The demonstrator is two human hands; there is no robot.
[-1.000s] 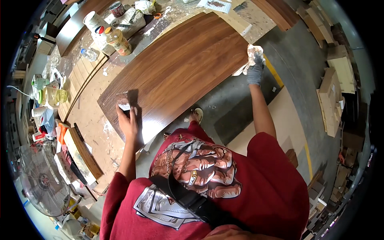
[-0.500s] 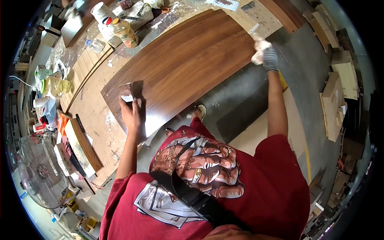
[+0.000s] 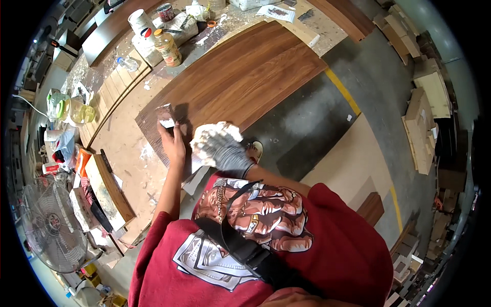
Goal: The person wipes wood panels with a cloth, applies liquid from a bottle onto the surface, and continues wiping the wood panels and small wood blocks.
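Your wooden panel point(image 3: 245, 82) is a long, dark walnut-brown board with a streaky grain running along its length. It lies flat on the workbench point(image 3: 128, 153), slanting from the near-left corner up toward the far right, and its right-hand long edge hangs out over the grey concrete floor point(image 3: 327, 123). The surface looks smooth and even in colour; the near corner is darker and rougher where your hands are.

Your left hand point(image 3: 171, 140) lies at that near corner, fingers flat on the wood, pressing on a small white piece point(image 3: 166, 123) just beside a dark brown block point(image 3: 164, 110); whether the fingers grip either of them you cannot tell. Your right hand point(image 3: 220, 148), in a grey glove, is closed around a bunched white rag point(image 3: 215, 134), held at the panel's near edge just beside the left hand.

The bench around the panel is pale and spattered with white. At its far end stand a white tub point(image 3: 139, 21), a jar of amber liquid point(image 3: 168, 48) and a small clear bottle point(image 3: 128, 63). A yellow line point(image 3: 342, 91) crosses the floor, and a standing fan point(image 3: 51, 225) is at your lower left.
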